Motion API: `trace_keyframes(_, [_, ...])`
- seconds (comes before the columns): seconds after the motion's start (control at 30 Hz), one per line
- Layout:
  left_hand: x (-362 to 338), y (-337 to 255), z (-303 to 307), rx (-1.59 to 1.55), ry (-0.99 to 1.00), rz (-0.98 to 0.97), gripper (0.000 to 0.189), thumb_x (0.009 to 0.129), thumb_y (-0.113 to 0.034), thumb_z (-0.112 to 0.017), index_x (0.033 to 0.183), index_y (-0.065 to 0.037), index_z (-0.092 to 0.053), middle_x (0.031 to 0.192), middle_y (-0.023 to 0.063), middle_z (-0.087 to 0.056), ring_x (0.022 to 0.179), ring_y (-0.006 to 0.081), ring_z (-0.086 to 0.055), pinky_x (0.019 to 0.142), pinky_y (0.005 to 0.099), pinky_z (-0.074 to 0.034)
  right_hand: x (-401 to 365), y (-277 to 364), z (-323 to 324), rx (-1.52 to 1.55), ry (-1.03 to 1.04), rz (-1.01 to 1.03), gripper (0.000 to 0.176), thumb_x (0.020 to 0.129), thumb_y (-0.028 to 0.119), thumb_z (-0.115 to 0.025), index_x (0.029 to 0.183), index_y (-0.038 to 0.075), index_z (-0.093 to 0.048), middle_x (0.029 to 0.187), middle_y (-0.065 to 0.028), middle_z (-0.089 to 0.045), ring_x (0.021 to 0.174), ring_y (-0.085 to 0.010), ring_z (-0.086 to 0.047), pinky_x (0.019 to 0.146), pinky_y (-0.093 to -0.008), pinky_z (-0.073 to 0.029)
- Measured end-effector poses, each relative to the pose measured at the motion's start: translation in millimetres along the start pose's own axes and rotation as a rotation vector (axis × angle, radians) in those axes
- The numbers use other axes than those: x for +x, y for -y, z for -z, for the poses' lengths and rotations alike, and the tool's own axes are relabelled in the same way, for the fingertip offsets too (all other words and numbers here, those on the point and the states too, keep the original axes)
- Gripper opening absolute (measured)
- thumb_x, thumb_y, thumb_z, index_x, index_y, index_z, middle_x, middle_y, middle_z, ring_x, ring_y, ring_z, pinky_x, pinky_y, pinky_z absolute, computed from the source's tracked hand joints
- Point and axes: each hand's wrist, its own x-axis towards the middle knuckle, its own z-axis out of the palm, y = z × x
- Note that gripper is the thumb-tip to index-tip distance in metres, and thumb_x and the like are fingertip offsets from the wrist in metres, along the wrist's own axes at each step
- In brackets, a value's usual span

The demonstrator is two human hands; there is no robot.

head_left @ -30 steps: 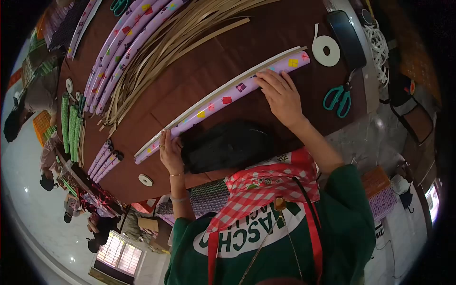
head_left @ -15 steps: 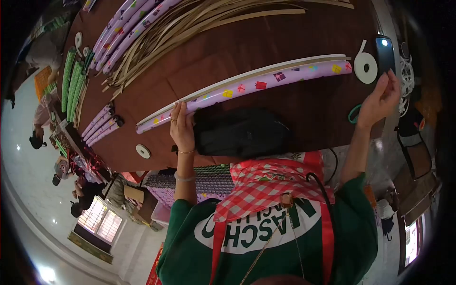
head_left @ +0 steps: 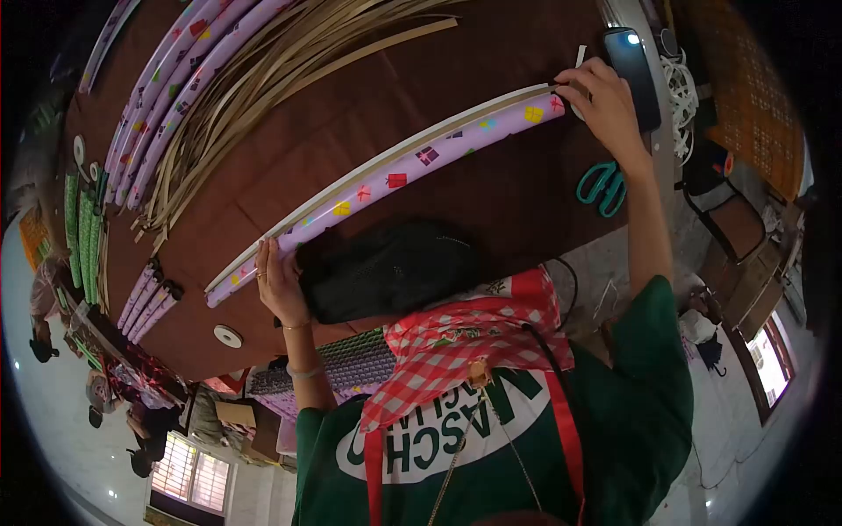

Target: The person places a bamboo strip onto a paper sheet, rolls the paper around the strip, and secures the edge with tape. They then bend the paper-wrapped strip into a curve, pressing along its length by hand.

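A long roll of lilac wrapping paper [head_left: 396, 180] with a gift-box print lies slantwise on the brown-covered table. Along its far side run a white edge and a narrow brown strip [head_left: 386, 151]. My left hand [head_left: 282, 287] presses on the roll near its left end, fingers closed over the far edge. At the other end, my right hand [head_left: 607, 107] has thumb and fingertips pinched on the end of the brown strip. Behind that hand the roll of white tape is mostly hidden. Teal scissors [head_left: 602, 188] lie near the right wrist.
A black cloth bundle [head_left: 386, 270] lies between the roll and my apron. Loose brown strips [head_left: 263, 96] and more lilac rolls [head_left: 167, 92] cover the far left. A phone [head_left: 631, 79] rests at the right edge. A small tape roll [head_left: 228, 336] sits front left.
My right hand has moved from beside the phone to the right end of the roll, and its fingers have closed there. My left hand stays on the roll. The whole view has shifted.
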Motion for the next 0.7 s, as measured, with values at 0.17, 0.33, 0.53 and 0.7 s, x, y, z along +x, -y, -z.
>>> trace_keyframes(0.17, [-0.9, 1.6, -1.8, -0.037, -0.021, -0.029, 0.036, 0.074, 0.0, -0.067, 0.109, -0.004, -0.061, 0.114, 0.0112, -0.059, 0.109, 0.0259, -0.055, 0.087, 0.0336, -0.047, 3.0, -2.4, -0.2, -0.001, 0.053, -0.006, 0.014, 0.081, 0.026, -0.062, 0.082, 0.012, -0.063, 0.074, -0.0014, -0.048, 0.076, -0.0176, -0.052, 0.07, -0.0324, -0.035])
trace_keyframes(0.33, [2.5, -4.3, 3.6, -0.019, -0.028, -0.059, 0.037, 0.074, 0.001, -0.066, 0.11, -0.004, -0.06, 0.115, 0.0108, -0.059, 0.109, 0.0254, -0.055, 0.087, 0.0336, -0.047, 7.2, -5.1, -1.7, 0.036, 0.111, -0.008, 0.016, 0.081, 0.025, -0.062, 0.078, 0.009, -0.063, 0.074, -0.0017, -0.052, 0.075, -0.019, -0.054, 0.07, -0.0326, -0.035])
trace_keyframes(0.53, [1.3, -0.2, 1.3, -0.059, -0.002, -0.004, 0.037, 0.075, 0.002, -0.064, 0.111, -0.004, -0.06, 0.115, 0.0117, -0.059, 0.109, 0.026, -0.055, 0.087, 0.0343, -0.047, 11.5, 7.1, 3.1, -0.082, 0.113, -0.036, 0.017, 0.081, 0.025, -0.062, 0.076, 0.009, -0.066, 0.072, -0.0017, -0.054, 0.072, -0.0185, -0.054, 0.069, -0.0326, -0.035])
trace_keyframes(0.7, [2.6, -1.7, 4.8, 0.015, 0.022, -0.049, 0.037, 0.075, 0.002, -0.064, 0.112, -0.004, -0.059, 0.116, 0.0121, -0.058, 0.11, 0.0263, -0.055, 0.087, 0.0344, -0.047, 10.6, 8.2, -0.2, -0.116, 0.099, -0.051, 0.017, 0.08, 0.025, -0.063, 0.076, 0.009, -0.066, 0.072, -0.0009, -0.055, 0.072, -0.0181, -0.055, 0.068, -0.033, -0.034])
